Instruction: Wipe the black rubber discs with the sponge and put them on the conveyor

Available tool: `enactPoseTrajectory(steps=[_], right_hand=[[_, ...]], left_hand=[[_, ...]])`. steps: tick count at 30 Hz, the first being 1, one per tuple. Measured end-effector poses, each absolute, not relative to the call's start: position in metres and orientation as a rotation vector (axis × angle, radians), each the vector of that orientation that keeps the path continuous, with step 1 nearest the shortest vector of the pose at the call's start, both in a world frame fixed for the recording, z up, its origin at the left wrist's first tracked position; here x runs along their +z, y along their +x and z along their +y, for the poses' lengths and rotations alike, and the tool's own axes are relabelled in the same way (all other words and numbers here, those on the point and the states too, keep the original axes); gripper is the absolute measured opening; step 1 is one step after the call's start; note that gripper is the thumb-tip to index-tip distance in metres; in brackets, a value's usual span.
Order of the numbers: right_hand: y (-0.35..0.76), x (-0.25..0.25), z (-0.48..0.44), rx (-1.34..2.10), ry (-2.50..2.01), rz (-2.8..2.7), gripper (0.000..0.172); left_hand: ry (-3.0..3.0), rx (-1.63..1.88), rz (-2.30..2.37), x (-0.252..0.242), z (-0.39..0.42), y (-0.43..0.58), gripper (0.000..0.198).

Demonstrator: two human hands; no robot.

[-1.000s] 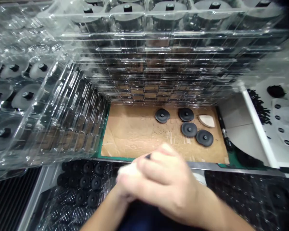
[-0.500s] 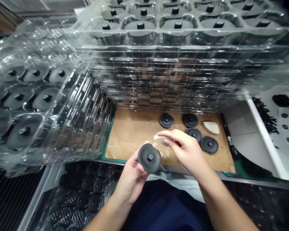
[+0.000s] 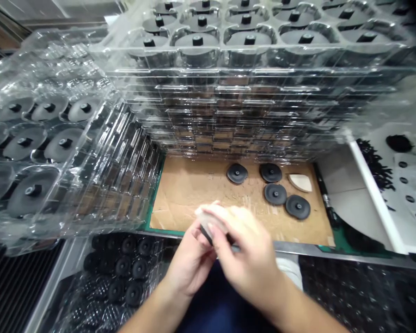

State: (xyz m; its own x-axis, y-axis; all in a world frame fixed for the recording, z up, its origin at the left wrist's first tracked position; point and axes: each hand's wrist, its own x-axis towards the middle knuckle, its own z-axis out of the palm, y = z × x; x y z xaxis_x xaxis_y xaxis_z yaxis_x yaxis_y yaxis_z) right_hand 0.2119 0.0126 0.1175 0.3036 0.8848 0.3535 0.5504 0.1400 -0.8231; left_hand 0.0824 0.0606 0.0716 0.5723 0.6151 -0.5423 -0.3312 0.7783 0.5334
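Observation:
Near the front edge of the cardboard, my left hand (image 3: 192,261) is closed on a dark rounded disc (image 3: 205,234), now tilted and mostly covered by my fingers. My right hand (image 3: 244,245) pinches a thin pale pad (image 3: 213,222) and lies over the disc, pad against or very close to it. On the cardboard sheet (image 3: 187,185) sit several more dark discs, each with a small central stub, one of them (image 3: 237,173) apart from the others. A pale wedge-shaped piece (image 3: 300,182) rests at their right.
Tall stacks of clear plastic trays (image 3: 229,88) with dark discs rise behind and at the left (image 3: 69,152). A white-edged bin wall (image 3: 377,194) stands at the right, with a black pen-like tool (image 3: 327,199) beside the cardboard. More trayed discs (image 3: 125,266) lie below left.
My right hand has moved left and down with the pale pad, onto the disc in my left hand. The disc has tilted from facing up to nearly edge-on.

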Motion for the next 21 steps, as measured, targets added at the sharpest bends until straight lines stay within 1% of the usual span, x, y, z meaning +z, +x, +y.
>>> enactPoseTrajectory(steps=[4, 5, 9, 10, 13, 16, 19, 21], right_hand=[[0.209, 0.127, 0.010, 0.748, -1.481, -1.553, 0.020], [0.210, 0.126, 0.011, 0.754, -1.501, -1.545, 0.020], [0.214, 0.127, 0.014, 0.428, -1.523, -1.470, 0.025], [0.215, 0.129, 0.011, 0.433, -1.484, -1.493, 0.025], [0.225, 0.132, -0.006, 0.618, -1.417, -1.576, 0.022], [0.237, 0.130, -0.026, 0.625, -1.613, -1.515, 0.021], [0.245, 0.128, -0.028, 0.395, -1.762, -1.502, 0.023], [0.251, 0.128, -0.019, 0.192, -1.715, -1.582, 0.025]], left_hand=[[0.402, 0.589, 0.795, 0.074, 0.062, 0.083, 0.051], [0.407, 0.574, 0.793, 0.075, 0.062, 0.085, 0.051], [0.444, 0.487, 0.708, 0.081, 0.060, 0.094, 0.044], [0.447, 0.493, 0.674, 0.083, 0.061, 0.095, 0.044], [0.442, 0.504, 0.617, 0.089, 0.066, 0.095, 0.050], [0.421, 0.459, 0.683, 0.094, 0.067, 0.098, 0.054], [0.401, 0.423, 0.698, 0.097, 0.063, 0.105, 0.059], [0.419, 0.400, 0.632, 0.100, 0.060, 0.109, 0.055]])
